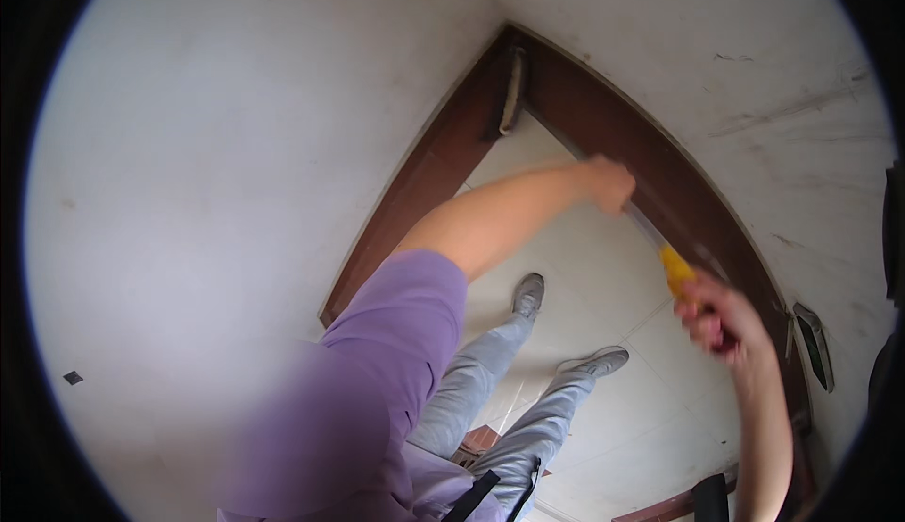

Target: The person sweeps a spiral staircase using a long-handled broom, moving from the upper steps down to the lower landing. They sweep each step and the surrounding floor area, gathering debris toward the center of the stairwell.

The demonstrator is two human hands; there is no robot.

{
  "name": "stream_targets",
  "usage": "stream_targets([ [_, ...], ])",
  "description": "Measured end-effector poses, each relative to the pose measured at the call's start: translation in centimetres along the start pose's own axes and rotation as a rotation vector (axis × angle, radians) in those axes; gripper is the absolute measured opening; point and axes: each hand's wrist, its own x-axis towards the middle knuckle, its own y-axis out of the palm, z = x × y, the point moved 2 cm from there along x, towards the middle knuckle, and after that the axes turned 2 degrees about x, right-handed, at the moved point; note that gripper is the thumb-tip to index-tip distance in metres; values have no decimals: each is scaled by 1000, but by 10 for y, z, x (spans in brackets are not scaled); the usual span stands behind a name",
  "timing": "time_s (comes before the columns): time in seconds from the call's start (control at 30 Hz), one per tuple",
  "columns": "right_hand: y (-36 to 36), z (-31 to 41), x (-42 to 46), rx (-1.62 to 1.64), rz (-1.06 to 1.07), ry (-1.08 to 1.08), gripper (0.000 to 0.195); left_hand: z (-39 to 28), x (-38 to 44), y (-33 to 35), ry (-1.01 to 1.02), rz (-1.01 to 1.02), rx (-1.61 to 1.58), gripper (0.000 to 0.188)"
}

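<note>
My left hand (609, 184) is closed around a thin, pale pole (645, 228), which looks blurred. Further down the same pole, my right hand (714, 320) grips its yellow handle end (676, 274). Beyond my left hand the pole seems to run along the floor edge towards a narrow head (514, 90) with a pale strip and dark sides. This head, probably a broom or mop, is in the corner against the reddish-brown skirting (622, 108). My left forearm crosses in front of the floor.
Pale walls (233, 133) meet at the corner above the skirting. My grey shoes (529, 296) stand on light floor tiles (636, 409). A dark, pale-rimmed object (813, 346) is by the right wall. A black cylindrical thing (709, 497) shows at the bottom.
</note>
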Motion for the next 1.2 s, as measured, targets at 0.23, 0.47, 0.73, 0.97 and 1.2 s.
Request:
stream_targets([
  [0.23,42,-72,-66,52,-72,94,38,-71,-87,22,53,14,-85,16],
  [0.47,41,-11,10,120,115,3,35,33,-56,2,-28,-124,-23,15],
  [0.73,-2,-73,-67,163,-140,43,48,-80,-24,34,100,63,-119,13],
  [0.97,19,-73,-84,152,-85,88,48,-85,-73,20,-8,-57,-293,9],
  [1.2,28,-9,16,65,120,26,35,23,-56,10,-27,-189,-70,9],
])
